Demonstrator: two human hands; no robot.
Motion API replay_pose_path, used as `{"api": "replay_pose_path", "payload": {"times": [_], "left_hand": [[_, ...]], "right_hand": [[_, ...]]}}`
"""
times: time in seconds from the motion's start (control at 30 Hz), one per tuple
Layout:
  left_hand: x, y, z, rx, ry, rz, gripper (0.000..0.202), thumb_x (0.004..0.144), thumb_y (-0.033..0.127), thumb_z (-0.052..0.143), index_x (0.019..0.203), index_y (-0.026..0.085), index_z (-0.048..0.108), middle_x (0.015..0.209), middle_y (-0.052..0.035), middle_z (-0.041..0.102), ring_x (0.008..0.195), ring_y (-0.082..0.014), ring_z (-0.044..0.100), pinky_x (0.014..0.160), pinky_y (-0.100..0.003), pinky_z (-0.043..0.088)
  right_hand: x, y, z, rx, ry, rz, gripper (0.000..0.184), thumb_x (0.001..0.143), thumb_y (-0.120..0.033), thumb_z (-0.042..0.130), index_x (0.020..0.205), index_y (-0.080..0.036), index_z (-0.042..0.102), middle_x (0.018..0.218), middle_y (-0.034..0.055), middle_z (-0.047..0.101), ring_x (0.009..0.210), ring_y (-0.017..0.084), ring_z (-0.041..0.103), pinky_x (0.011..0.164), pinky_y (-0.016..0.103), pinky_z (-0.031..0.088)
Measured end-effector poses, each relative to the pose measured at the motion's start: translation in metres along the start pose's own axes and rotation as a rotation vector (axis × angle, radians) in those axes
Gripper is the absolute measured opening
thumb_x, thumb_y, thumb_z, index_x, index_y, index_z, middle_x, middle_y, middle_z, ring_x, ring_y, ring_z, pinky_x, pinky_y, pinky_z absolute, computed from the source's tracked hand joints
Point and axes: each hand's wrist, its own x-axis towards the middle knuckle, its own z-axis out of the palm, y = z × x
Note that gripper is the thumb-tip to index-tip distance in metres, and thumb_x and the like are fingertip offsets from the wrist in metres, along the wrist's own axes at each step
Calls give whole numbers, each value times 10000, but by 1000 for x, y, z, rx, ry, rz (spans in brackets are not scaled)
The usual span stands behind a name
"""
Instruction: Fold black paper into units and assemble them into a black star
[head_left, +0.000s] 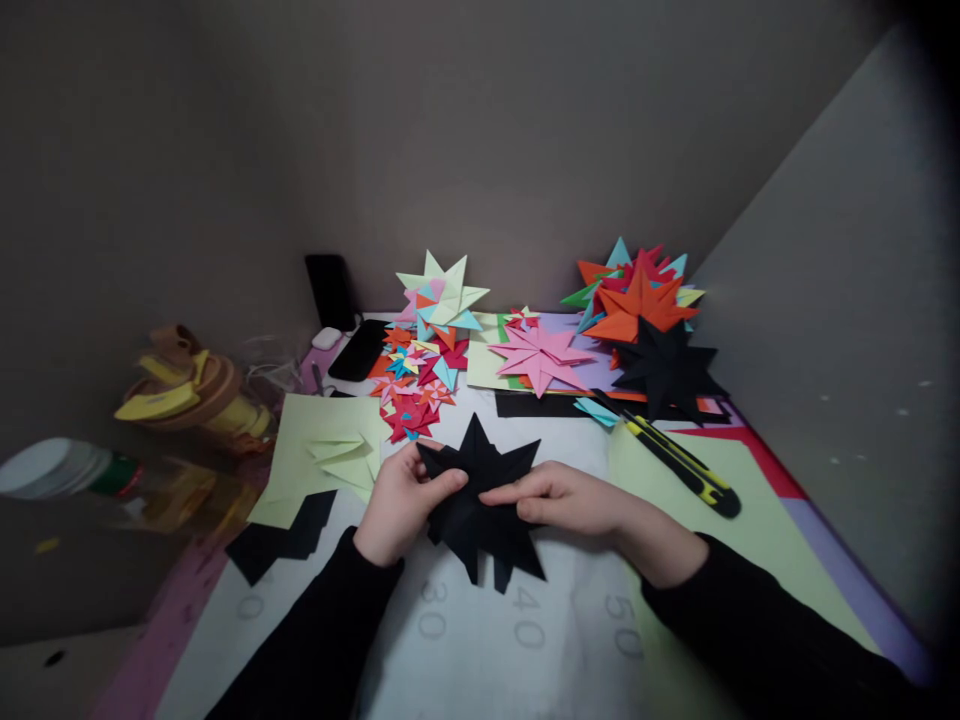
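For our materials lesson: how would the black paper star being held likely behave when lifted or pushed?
The black paper star is folded thin sheet, so probably light. Its layers likely keep it stiff, but slim points may bend if pushed.

The black star (480, 500) is matt folded paper, the utility knife (679, 462) glossy plastic, the mat (480, 650) smooth.

Left hand (401, 505) and right hand (577, 500) meet at lower centre, fingers (450, 484) pinched shut, black-sleeved forearms (322, 630) angling in from below.
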Motion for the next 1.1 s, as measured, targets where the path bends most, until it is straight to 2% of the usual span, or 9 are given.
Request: {"api": "replay_pose_path", "payload": {"times": [0.23,0.47,0.57,0.63,0.7,0.77,0.9,1.0,1.1], "left_hand": [[1,-4,3,72,55,20,376,609,256,779,877,161,533,692,30,626,622,-116,580,565,-212,458],[-3,-7,6,228,75,101,337,662,287,746,897,173,533,751,13,620,694,-140,581,630,-239,455],[-3,-2,2,276,43,139,448,697,294,722,1088,191,528,841,-14,631,750,-158,588,657,-255,452],[-3,4,-3,282,2,183,581,713,282,714,1230,224,454,967,-42,633,826,-171,593,695,-267,454],[-3,9,-7,252,-49,210,645,716,266,718,1279,248,403,1109,-68,604,923,-183,588,745,-275,457],[-2,13,-10,224,-89,185,668,703,262,734,1282,256,399,1116,-68,601,908,-179,596,715,-262,464],[-3,13,-8,230,-137,30,714,651,264,781,1271,231,426,732,23,607,587,-122,568,495,-202,402],[-3,10,-5,99,-141,-51,622,627,249,797,1158,200,476,751,11,637,611,-130,596,544,-225,462],[-1,10,-6,-77,-48,-58,546,594,220,814,1037,186,497,788,1,661,646,-129,618,597,-236,489]], "right_hand": [[1,4,3,44,15,6,495,872,-510,493,1232,-189,602,666,-10,562,576,100,377,574,221,352],[3,4,2,2,-43,38,510,884,-511,470,1288,-209,546,547,-63,348,538,93,248,492,211,248],[2,1,-1,-23,-38,26,527,883,-515,466,1302,-201,530,566,-60,382,547,93,259,508,211,269],[0,-1,-2,-39,-22,17,523,886,-505,461,1308,-203,521,585,-57,422,550,92,275,523,209,291],[0,-4,-3,-48,-23,6,511,893,-481,457,1310,-193,518,604,-50,466,549,89,297,537,208,312],[-1,-7,-2,-52,-37,-13,500,899,-457,455,1301,-170,529,632,-33,520,552,89,332,554,209,338],[-1,-8,-1,-39,-67,-54,494,903,-460,452,1292,-169,540,713,1,615,570,93,421,592,219,386],[-4,-7,-2,70,-34,-71,508,877,-512,488,1242,-174,593,868,55,676,702,137,549,696,267,433],[-6,-5,-2,487,93,-118,592,826,-584,528,1310,-244,519,1222,104,598,1033,228,573,888,370,412]]}}
